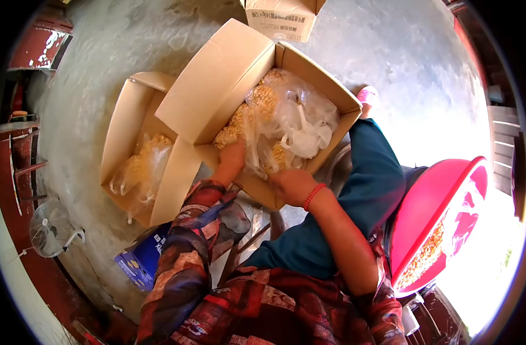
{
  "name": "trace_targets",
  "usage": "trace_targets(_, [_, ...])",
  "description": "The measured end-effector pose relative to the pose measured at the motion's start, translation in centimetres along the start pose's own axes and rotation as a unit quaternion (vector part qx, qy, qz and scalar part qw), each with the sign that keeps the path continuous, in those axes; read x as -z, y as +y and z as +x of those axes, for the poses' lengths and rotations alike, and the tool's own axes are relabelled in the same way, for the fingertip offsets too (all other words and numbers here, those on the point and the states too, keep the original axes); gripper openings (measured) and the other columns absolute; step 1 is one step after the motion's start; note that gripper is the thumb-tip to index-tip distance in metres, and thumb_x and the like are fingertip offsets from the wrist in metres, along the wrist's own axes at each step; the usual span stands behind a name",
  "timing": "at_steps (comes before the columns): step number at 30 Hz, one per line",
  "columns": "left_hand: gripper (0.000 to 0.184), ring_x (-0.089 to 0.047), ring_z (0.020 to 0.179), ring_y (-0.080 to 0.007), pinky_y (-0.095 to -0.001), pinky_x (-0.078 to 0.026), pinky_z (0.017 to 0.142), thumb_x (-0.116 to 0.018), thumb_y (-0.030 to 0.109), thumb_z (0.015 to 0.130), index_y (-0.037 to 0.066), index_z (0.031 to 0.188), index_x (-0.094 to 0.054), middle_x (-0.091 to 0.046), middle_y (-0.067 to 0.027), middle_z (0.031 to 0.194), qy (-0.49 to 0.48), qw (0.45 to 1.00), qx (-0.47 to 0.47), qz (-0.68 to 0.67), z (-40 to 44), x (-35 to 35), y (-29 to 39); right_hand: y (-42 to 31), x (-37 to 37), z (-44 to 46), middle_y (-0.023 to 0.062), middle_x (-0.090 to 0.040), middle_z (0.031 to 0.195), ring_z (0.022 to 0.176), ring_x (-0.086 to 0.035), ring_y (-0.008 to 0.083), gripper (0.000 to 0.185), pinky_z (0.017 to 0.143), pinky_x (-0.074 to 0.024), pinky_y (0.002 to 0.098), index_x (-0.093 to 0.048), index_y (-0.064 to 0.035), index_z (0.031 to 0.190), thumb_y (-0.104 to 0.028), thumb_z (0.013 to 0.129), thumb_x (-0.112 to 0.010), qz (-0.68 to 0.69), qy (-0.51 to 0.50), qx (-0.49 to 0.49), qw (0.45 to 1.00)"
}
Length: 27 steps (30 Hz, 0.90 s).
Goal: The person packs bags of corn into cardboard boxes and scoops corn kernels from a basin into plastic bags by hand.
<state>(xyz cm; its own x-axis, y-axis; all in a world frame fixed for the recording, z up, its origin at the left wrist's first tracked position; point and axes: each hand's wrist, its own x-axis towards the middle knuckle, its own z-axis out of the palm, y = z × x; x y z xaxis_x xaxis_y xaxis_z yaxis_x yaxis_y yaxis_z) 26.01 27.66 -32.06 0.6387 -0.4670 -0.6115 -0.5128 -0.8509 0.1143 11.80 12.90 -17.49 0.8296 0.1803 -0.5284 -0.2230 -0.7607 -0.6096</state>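
Note:
An open cardboard box (202, 80) holds clear plastic bags of yellow-orange kernels (264, 100) and a white plastic bag (309, 138). My left hand (233, 156) reaches into the box at its near left, against the kernels and clear plastic; its fingertips are hidden. Near the box's front edge, my right hand (293, 185), with a red bracelet (314, 196) on the wrist, is closed at the edge of a clear bag (268, 158). What its fingers hold is too small to make out.
A second box (116, 149) with bagged kernels stands at the left, a third (283, 17) at the top. On the right is a pink basin (424, 213) with kernels. A blue carton (145, 259) and a fan (50, 229) are lower left.

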Motion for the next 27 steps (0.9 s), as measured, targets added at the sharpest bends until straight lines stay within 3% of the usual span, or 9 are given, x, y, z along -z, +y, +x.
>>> trace_targets(2, [0.048,-0.054,0.102,-0.0318,-0.0395,-0.048,0.080,-0.055,0.004,0.073,0.013,0.120,-0.050,-0.053,-0.0204,0.113,-0.086,0.995,0.048,0.002,-0.2,0.2,-0.8,-0.2,0.2,0.2,0.0185,-0.062,0.083,0.080,-0.060,0.0361,0.022,0.069,-0.0483,0.0454,-0.061,-0.0061,0.092,-0.013,0.074,-0.050,0.012,0.021,0.026,0.999])
trace_targets(4, [0.030,-0.059,0.093,-0.0320,-0.0380,-0.049,0.076,-0.053,0.006,0.074,0.010,0.102,-0.062,-0.060,-0.0179,0.097,-0.046,0.973,-0.204,0.101,-0.5,-0.2,-1.4,-0.5,0.4,0.2,0.0168,-0.061,0.085,0.081,-0.059,0.0352,0.020,0.070,-0.0476,0.0445,-0.059,-0.0066,0.091,-0.014,0.075,-0.050,0.019,0.029,0.028,0.999])
trace_targets(7, [0.023,-0.058,0.096,-0.0310,-0.0402,-0.045,0.083,-0.058,0.010,0.071,0.011,0.093,-0.066,-0.061,-0.0131,0.103,0.034,0.950,-0.311,-0.007,0.6,-4.5,-0.6,-0.9,0.8,0.0,0.0150,-0.059,0.087,0.082,-0.058,0.0340,0.018,0.071,-0.0468,0.0433,-0.058,-0.0068,0.091,-0.014,0.076,-0.050,0.028,0.039,0.028,0.998])
trace_targets(8, [0.023,-0.058,0.096,-0.0310,-0.0402,-0.045,0.083,-0.058,0.010,0.071,0.011,0.093,-0.066,-0.061,-0.0131,0.103,0.033,0.950,-0.310,-0.006,0.4,-4.7,-0.3,-0.9,0.9,-0.1,0.0149,-0.058,0.086,0.083,-0.058,0.0337,0.018,0.071,-0.0467,0.0432,-0.058,-0.0066,0.091,-0.014,0.077,-0.050,0.032,0.042,0.026,0.998])
trace_targets(10, [0.024,-0.059,0.094,-0.0304,-0.0425,-0.042,0.087,-0.056,0.016,0.074,0.018,0.094,-0.068,-0.061,-0.0120,0.104,-0.114,0.949,-0.211,0.203,-0.3,-4.4,0.5,-0.8,1.0,-0.6,0.0147,-0.058,0.086,0.082,-0.057,0.0337,0.017,0.071,-0.0467,0.0430,-0.057,-0.0065,0.091,-0.014,0.077,-0.050,0.039,0.059,0.029,0.997])
trace_targets(13, [0.026,-0.058,0.098,-0.0269,-0.0429,-0.038,0.090,-0.057,0.012,0.072,0.018,0.095,-0.067,-0.063,-0.0084,0.099,-0.172,0.958,-0.174,0.150,-0.3,-2.3,-0.1,-0.5,0.7,-1.3,0.0142,-0.058,0.086,0.081,-0.057,0.0337,0.016,0.070,-0.0467,0.0428,-0.056,-0.0065,0.090,-0.014,0.077,-0.051,0.029,0.073,0.025,0.997])
trace_targets(17, [0.024,-0.059,0.095,-0.0271,-0.0420,-0.040,0.086,-0.058,0.013,0.071,0.018,0.093,-0.067,-0.063,-0.0081,0.101,-0.163,0.949,-0.203,0.180,-0.7,2.9,-2.7,-0.8,0.9,-1.8,0.0139,-0.058,0.085,0.081,-0.057,0.0337,0.013,0.069,-0.0464,0.0426,-0.055,-0.0068,0.088,-0.014,0.077,-0.053,0.032,0.087,0.034,0.995])
trace_targets(19, [0.031,-0.060,0.093,-0.0289,-0.0393,-0.045,0.083,-0.064,0.027,0.069,0.015,0.097,-0.067,-0.064,-0.0123,0.096,-0.166,0.954,-0.177,0.174,-0.9,5.8,-4.1,-0.8,1.2,-1.9,0.0140,-0.058,0.085,0.081,-0.057,0.0339,0.013,0.069,-0.0462,0.0427,-0.055,-0.0068,0.088,-0.014,0.077,-0.053,0.040,0.098,0.044,0.993])
trace_targets(27, [0.035,-0.061,0.087,-0.0316,-0.0403,-0.048,0.073,-0.064,0.027,0.069,0.012,0.101,-0.066,-0.064,-0.0150,0.093,-0.165,0.966,-0.142,0.139,-2.4,10.9,-2.7,-0.7,1.3,-2.0,0.0169,-0.059,0.079,0.076,-0.058,0.0366,0.013,0.065,-0.0468,0.0462,-0.056,-0.0047,0.086,-0.013,0.077,-0.050,0.032,0.129,0.066,0.989])
